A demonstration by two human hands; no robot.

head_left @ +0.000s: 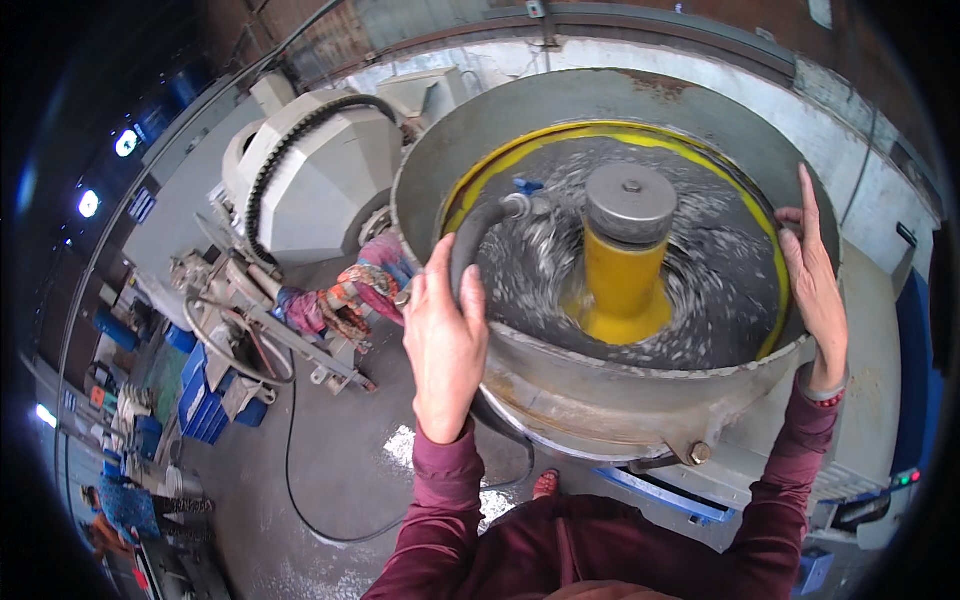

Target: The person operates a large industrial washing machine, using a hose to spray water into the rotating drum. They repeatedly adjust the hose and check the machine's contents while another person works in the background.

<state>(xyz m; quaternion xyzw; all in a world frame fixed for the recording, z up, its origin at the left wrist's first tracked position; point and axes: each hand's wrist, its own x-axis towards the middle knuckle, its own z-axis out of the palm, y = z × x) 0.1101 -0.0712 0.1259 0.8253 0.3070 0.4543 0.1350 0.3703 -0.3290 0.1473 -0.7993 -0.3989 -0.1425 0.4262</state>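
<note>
A large round metal tub (540, 350) stands in front of me, with a yellow lining inside its wall. Dark grey material with small pale pieces (540, 270) swirls blurred around a yellow centre column (625, 275) capped by a metal cylinder (631, 198). My left hand (446, 340) is closed around a thick dark hose (480, 232) at the tub's left rim. That hose arches into the tub and ends in a metal fitting with a blue valve handle (527, 187). At the right rim rests my right hand (818, 285), its index finger stretched up and thumb apart.
A pale many-sided drum machine (320, 175) with a black ribbed hose stands left of the tub. Colourful cloth (345, 300) covers equipment beside it. Blue crates (205, 400) and a black cable (292, 450) lie on the floor. Another person (135, 512) is at the far lower left.
</note>
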